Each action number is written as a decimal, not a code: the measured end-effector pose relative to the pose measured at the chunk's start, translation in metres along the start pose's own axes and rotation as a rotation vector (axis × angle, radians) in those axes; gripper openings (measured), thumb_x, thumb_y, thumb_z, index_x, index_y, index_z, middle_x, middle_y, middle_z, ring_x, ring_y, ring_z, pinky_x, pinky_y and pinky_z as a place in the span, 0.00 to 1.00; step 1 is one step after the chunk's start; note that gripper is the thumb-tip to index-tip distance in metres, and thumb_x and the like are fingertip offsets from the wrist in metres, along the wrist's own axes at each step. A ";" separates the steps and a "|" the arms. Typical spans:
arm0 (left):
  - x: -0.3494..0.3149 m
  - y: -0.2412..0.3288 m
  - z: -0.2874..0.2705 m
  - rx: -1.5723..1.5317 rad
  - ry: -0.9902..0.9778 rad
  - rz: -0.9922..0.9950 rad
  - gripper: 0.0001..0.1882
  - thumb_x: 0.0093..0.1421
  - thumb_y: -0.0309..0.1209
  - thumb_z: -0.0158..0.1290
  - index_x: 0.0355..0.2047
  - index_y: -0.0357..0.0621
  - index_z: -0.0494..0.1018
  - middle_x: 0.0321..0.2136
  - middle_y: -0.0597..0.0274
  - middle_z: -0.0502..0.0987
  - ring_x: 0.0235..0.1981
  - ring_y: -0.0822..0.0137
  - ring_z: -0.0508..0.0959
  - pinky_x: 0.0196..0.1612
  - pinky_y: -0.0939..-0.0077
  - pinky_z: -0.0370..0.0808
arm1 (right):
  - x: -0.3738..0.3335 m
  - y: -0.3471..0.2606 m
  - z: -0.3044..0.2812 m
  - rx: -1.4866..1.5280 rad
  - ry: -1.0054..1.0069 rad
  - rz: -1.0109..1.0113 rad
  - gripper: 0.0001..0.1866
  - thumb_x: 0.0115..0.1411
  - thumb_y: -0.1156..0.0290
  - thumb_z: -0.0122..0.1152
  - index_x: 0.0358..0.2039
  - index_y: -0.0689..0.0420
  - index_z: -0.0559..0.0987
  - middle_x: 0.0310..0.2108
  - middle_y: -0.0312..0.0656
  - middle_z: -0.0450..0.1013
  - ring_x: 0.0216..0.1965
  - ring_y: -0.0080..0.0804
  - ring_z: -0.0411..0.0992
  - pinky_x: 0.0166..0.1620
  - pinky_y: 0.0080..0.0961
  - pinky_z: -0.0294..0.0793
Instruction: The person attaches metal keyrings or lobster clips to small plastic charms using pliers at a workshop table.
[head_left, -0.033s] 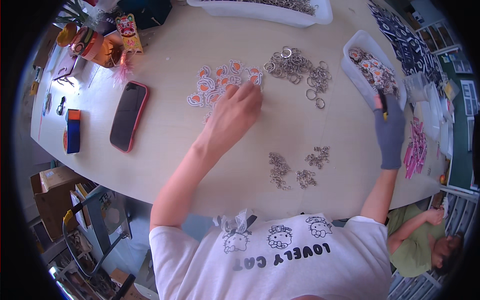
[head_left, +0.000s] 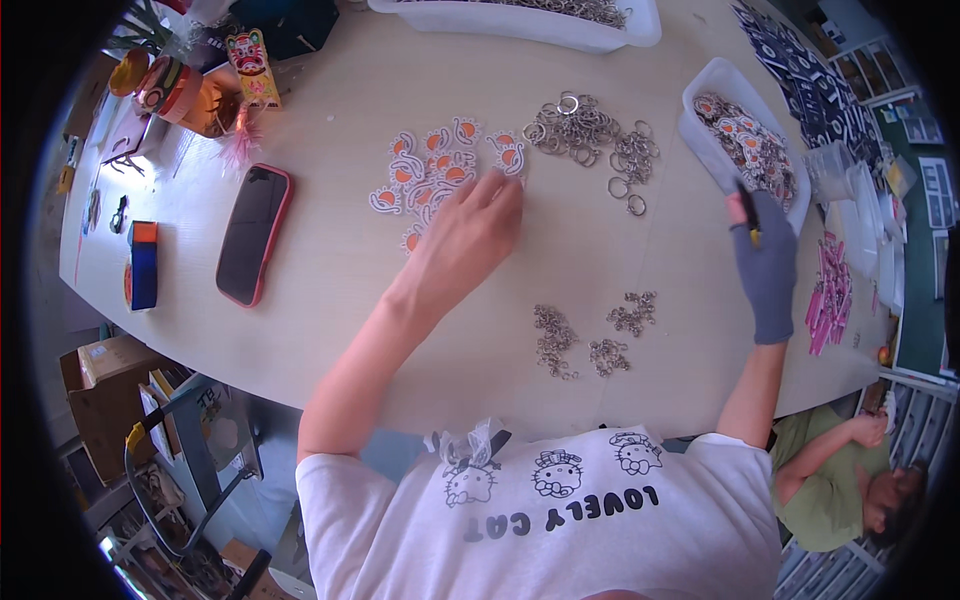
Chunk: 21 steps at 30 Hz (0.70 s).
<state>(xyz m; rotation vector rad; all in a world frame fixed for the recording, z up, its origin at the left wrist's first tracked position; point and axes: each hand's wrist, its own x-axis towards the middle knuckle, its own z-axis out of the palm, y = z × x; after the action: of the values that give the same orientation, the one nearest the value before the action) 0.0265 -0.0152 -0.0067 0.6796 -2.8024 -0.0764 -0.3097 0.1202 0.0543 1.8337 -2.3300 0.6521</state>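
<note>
My left hand [head_left: 468, 225] has its fingertips closed at the edge of a white charm [head_left: 508, 158] with an orange spot, right of a spread of similar flat charms [head_left: 430, 170]. The pinch itself is partly hidden behind the knuckles. My right hand [head_left: 768, 265], in a grey glove with bare fingertips, grips what looks like a pair of pliers [head_left: 755, 237], black and yellow, mostly covered by the hand. This hand is at the near end of a white tray [head_left: 697, 140] filled with charms and metal rings.
Split rings [head_left: 575, 125] lie in a heap at the table's middle, with small jump rings [head_left: 553, 340] nearer me. A phone [head_left: 255, 235] and blue box [head_left: 144, 270] are at left. Pink strips [head_left: 828, 295] are at right. A larger white tray [head_left: 520, 28] stands at the back; another person [head_left: 830, 470] sits at right.
My right hand with the pliers has shifted slightly left and nearer me, off the tray's end. The left hand stays almost in place by the charms.
</note>
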 end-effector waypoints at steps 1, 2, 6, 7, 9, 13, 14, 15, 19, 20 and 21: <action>-0.001 0.005 -0.002 -0.010 0.001 0.009 0.22 0.57 0.23 0.61 0.52 0.30 0.74 0.50 0.55 0.73 0.55 0.56 0.72 0.54 0.63 0.76 | -0.003 -0.014 0.005 0.150 -0.084 0.019 0.11 0.66 0.66 0.61 0.36 0.63 0.76 0.32 0.50 0.73 0.31 0.52 0.71 0.36 0.39 0.69; 0.000 0.009 -0.006 -0.005 -0.018 -0.010 0.23 0.54 0.19 0.59 0.52 0.28 0.73 0.48 0.54 0.72 0.54 0.56 0.73 0.52 0.65 0.78 | -0.006 -0.025 0.009 0.302 -0.164 0.043 0.11 0.65 0.66 0.62 0.34 0.63 0.75 0.30 0.49 0.72 0.30 0.50 0.70 0.35 0.38 0.68; -0.005 0.019 -0.012 -0.041 -0.041 -0.105 0.28 0.49 0.13 0.56 0.54 0.26 0.71 0.47 0.50 0.71 0.52 0.56 0.74 0.52 0.66 0.79 | -0.012 -0.036 0.025 0.285 -0.211 -0.073 0.11 0.62 0.68 0.65 0.33 0.63 0.76 0.28 0.48 0.69 0.29 0.49 0.70 0.34 0.38 0.67; -0.006 0.021 -0.013 -0.052 -0.040 -0.102 0.28 0.49 0.13 0.56 0.54 0.26 0.71 0.47 0.50 0.71 0.52 0.56 0.74 0.52 0.66 0.79 | -0.014 -0.038 0.021 0.323 -0.316 -0.106 0.11 0.61 0.68 0.66 0.33 0.63 0.76 0.29 0.48 0.69 0.30 0.49 0.70 0.34 0.38 0.67; -0.007 0.023 -0.014 0.026 -0.123 -0.209 0.30 0.46 0.10 0.56 0.54 0.25 0.70 0.46 0.48 0.71 0.52 0.54 0.74 0.52 0.66 0.79 | -0.025 -0.039 0.014 0.451 -0.465 -0.109 0.13 0.58 0.68 0.68 0.35 0.63 0.76 0.30 0.47 0.70 0.31 0.50 0.70 0.36 0.38 0.68; -0.007 0.024 -0.018 0.133 -0.215 -0.216 0.34 0.43 0.08 0.56 0.55 0.23 0.68 0.46 0.47 0.71 0.53 0.52 0.73 0.54 0.64 0.78 | -0.054 -0.030 0.001 0.391 -0.497 -0.108 0.15 0.57 0.66 0.70 0.37 0.61 0.77 0.31 0.45 0.71 0.33 0.47 0.72 0.39 0.37 0.69; -0.007 0.024 -0.017 0.135 -0.217 -0.213 0.34 0.43 0.08 0.56 0.55 0.23 0.68 0.46 0.47 0.71 0.53 0.52 0.73 0.54 0.64 0.78 | -0.060 -0.036 -0.001 0.332 -0.489 -0.176 0.15 0.56 0.65 0.71 0.38 0.60 0.77 0.32 0.43 0.72 0.34 0.45 0.72 0.41 0.37 0.70; -0.007 0.025 -0.015 0.152 -0.191 -0.209 0.33 0.44 0.08 0.55 0.55 0.24 0.68 0.46 0.46 0.71 0.54 0.52 0.73 0.54 0.63 0.77 | -0.063 -0.042 0.000 0.274 -0.480 -0.243 0.16 0.54 0.64 0.71 0.40 0.58 0.78 0.33 0.41 0.73 0.36 0.42 0.73 0.44 0.36 0.70; -0.007 0.025 -0.022 0.057 -0.155 -0.212 0.32 0.47 0.08 0.51 0.57 0.28 0.68 0.47 0.47 0.71 0.55 0.51 0.71 0.55 0.61 0.76 | -0.061 -0.058 0.030 0.218 -0.348 -0.369 0.15 0.54 0.67 0.69 0.43 0.53 0.79 0.32 0.38 0.73 0.35 0.39 0.73 0.44 0.36 0.70; -0.008 0.023 -0.025 0.061 -0.156 -0.199 0.32 0.47 0.08 0.51 0.57 0.28 0.68 0.47 0.47 0.71 0.55 0.51 0.71 0.55 0.61 0.76 | -0.054 -0.061 0.033 0.218 -0.340 -0.359 0.15 0.54 0.67 0.69 0.43 0.53 0.79 0.32 0.38 0.73 0.35 0.39 0.73 0.44 0.36 0.70; -0.011 0.021 -0.027 -0.014 -0.135 -0.184 0.32 0.48 0.08 0.50 0.57 0.29 0.68 0.47 0.48 0.70 0.56 0.51 0.71 0.55 0.61 0.76 | -0.045 -0.063 0.037 0.301 -0.348 -0.366 0.14 0.55 0.69 0.68 0.43 0.54 0.79 0.31 0.38 0.73 0.34 0.40 0.73 0.43 0.37 0.70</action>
<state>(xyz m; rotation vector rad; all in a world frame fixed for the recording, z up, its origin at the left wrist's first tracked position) 0.0335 0.0082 0.0193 0.9607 -2.8550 -0.1825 -0.2318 0.1352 0.0227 2.6116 -2.0678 0.7071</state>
